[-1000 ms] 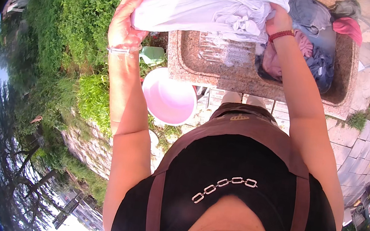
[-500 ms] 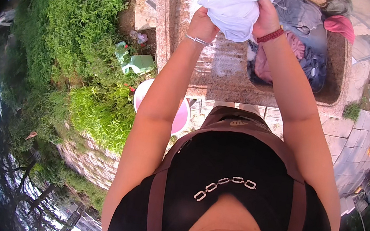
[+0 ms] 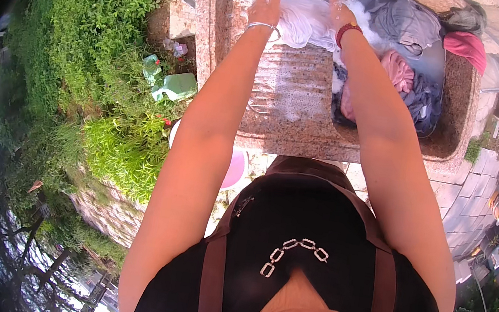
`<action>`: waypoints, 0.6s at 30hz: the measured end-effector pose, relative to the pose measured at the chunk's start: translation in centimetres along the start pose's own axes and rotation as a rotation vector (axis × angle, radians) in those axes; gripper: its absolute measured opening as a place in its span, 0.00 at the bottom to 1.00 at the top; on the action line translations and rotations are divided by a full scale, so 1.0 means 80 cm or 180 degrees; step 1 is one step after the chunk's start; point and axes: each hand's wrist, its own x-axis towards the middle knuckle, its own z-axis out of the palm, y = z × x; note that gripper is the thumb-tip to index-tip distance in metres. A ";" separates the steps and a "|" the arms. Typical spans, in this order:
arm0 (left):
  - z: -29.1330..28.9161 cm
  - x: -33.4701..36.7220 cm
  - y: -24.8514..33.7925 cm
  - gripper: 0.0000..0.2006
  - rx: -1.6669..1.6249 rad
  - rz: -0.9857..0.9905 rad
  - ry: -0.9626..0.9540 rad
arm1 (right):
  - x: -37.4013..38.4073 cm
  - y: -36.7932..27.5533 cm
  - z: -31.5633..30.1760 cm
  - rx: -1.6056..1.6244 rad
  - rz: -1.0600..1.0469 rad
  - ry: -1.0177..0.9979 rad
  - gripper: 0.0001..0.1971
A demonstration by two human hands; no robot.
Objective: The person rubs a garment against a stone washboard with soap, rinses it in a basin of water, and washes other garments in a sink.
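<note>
A white cloth garment (image 3: pixel 307 23) lies spread on the ridged washboard (image 3: pixel 292 76) of a speckled stone sink, with suds around it. My left hand (image 3: pixel 264 11) rests at the garment's left edge, its fingers stretched out and slightly apart. At the right edge is my right hand (image 3: pixel 344 16), fingers extended and partly covered by foam; neither hand is closed round the cloth. In the basin to the right, grey clothing (image 3: pixel 405 21), a pink garment (image 3: pixel 396 71) and dark blue clothing (image 3: pixel 422 104) lie in water, partly hidden by my right forearm.
The stone sink's rim (image 3: pixel 352 154) runs along the near side. A red-pink cloth (image 3: pixel 466 51) hangs over the basin's right edge. On the left are a pink tub (image 3: pixel 235 170), green plastic containers (image 3: pixel 176 86) and plants (image 3: pixel 103 14). Paving (image 3: pixel 476 175) lies to the right.
The white garment, held up bunched between both hands before, is now lowered and laid on the washboard. My hands have let go their grip and lie with fingers extended.
</note>
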 end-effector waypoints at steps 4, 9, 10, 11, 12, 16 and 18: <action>0.016 -0.071 0.026 0.19 0.0250 0.0731 -0.0345 | -0.087 -0.002 0.047 0.0584 -0.1275 0.1243 0.18; -0.013 -0.188 -0.012 0.05 0.0204 0.2537 -0.0482 | -0.202 0.020 0.002 -0.0048 -0.2366 0.0609 0.13; -0.007 -0.188 -0.021 0.04 0.0427 0.2533 -0.0506 | -0.202 0.026 0.001 -0.0387 -0.2745 0.0573 0.13; -0.001 -0.186 -0.030 0.04 0.0653 0.2517 -0.0530 | -0.178 0.027 0.009 -0.0508 -0.2701 0.0557 0.13; 0.008 -0.158 -0.026 0.05 0.0790 0.2458 -0.0633 | -0.142 0.024 0.016 -0.0639 -0.2653 0.0545 0.13; 0.035 -0.032 0.007 0.09 0.1016 0.2580 0.0374 | 0.005 -0.010 0.036 -0.1563 -0.2692 0.1784 0.15; 0.045 -0.029 0.008 0.14 0.1097 0.2192 0.0945 | 0.004 -0.010 0.039 -0.1564 -0.2354 0.1544 0.13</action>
